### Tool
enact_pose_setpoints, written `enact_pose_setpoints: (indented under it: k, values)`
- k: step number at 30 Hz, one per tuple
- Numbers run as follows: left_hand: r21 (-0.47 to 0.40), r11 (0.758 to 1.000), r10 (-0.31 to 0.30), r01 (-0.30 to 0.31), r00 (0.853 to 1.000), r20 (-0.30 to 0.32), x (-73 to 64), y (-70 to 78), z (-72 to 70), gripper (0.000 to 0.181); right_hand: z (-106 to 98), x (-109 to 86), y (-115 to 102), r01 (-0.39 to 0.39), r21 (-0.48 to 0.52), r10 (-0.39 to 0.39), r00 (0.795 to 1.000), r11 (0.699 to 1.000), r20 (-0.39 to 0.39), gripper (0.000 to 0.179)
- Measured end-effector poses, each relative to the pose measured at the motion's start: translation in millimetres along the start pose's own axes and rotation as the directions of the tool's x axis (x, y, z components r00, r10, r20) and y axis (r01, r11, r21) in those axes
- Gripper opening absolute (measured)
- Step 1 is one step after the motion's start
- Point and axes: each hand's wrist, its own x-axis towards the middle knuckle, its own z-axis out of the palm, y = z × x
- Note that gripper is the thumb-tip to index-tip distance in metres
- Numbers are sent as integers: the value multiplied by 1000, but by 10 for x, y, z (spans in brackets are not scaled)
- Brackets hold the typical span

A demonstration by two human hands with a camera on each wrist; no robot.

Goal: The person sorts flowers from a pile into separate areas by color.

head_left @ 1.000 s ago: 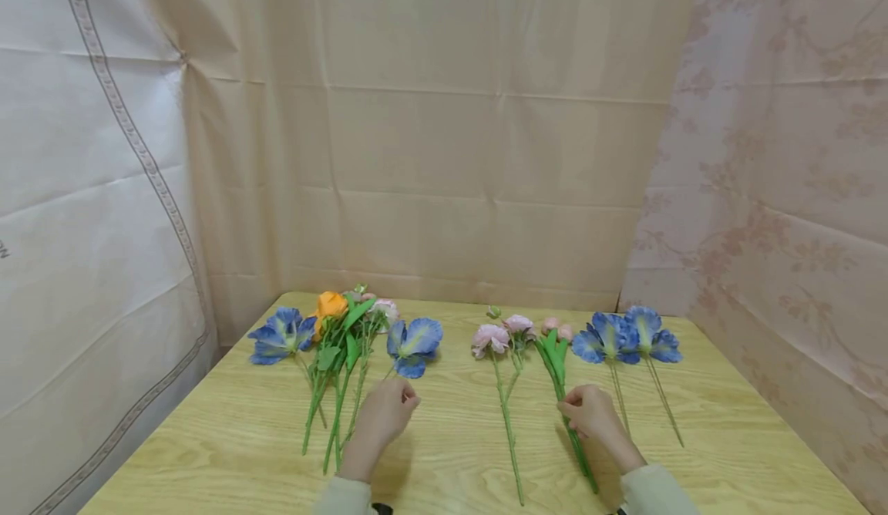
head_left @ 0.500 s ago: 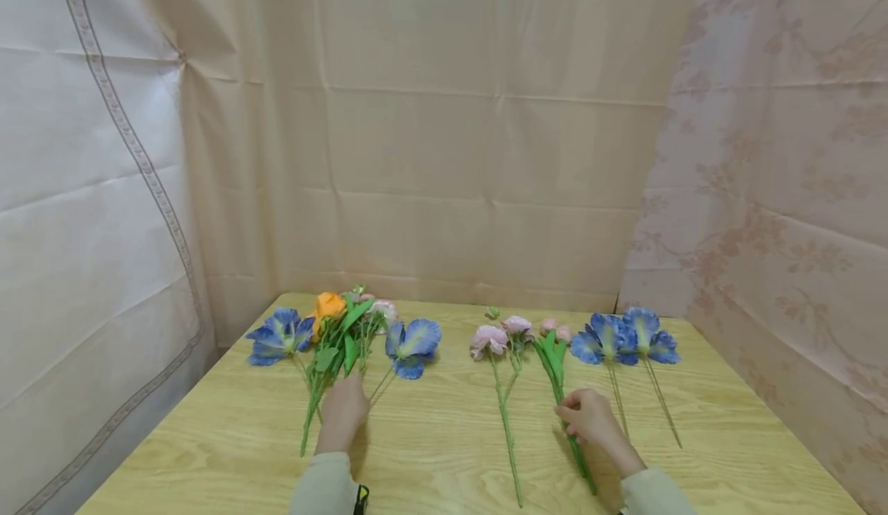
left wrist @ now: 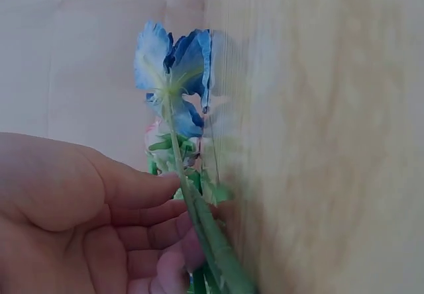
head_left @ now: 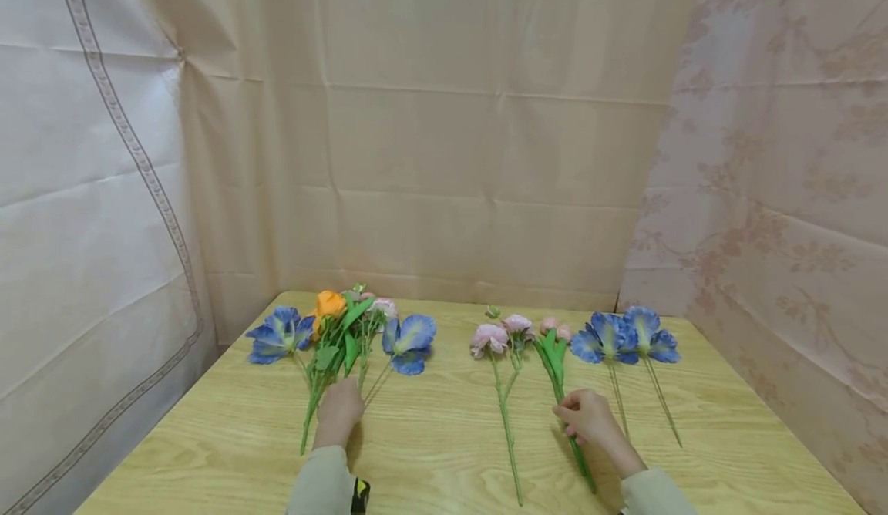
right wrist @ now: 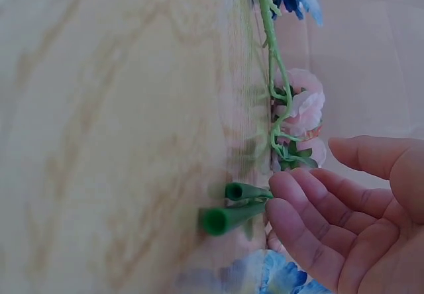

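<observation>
At the left bunch, my left hand [head_left: 341,405] has its thumb and curled fingers around green flower stems [left wrist: 213,241]. In the left wrist view these stems run up toward a blue flower [left wrist: 173,75]. From the head, a blue flower [head_left: 409,344] lies just right of this hand, its thin stem reaching to the fingers. My right hand [head_left: 586,416] rests beside the pink tulips [head_left: 553,328], fingertips touching their green stems [head_left: 581,465]. Its thumb stands apart from the fingers in the right wrist view, where two hollow stem ends [right wrist: 216,222] show.
An orange flower [head_left: 329,307] and another blue flower [head_left: 280,336] lie in the left bunch. Pink flowers [head_left: 489,340] on a long stem lie mid-table. Two blue flowers [head_left: 644,333] lie at the right of the wooden table [head_left: 430,453]. Curtains [head_left: 486,153] hang around it.
My left hand has moved left and down onto the bunch's stems, gathering them together. The nearby blue flower has shifted slightly up and left. My right hand has barely moved.
</observation>
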Motion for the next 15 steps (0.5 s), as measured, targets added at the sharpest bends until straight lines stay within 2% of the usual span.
enact_pose_setpoints:
  k: [9, 15]
  values:
    - [11, 999, -43, 43, 999, 30, 61, -21, 34, 20, 10, -7, -1, -3, 8, 3, 1000, 1000, 2, 7]
    - [24, 999, -41, 41, 999, -12, 64, -7, 50, 22, 25, -13, 9, 4, 15, -5, 1000, 1000, 19, 6]
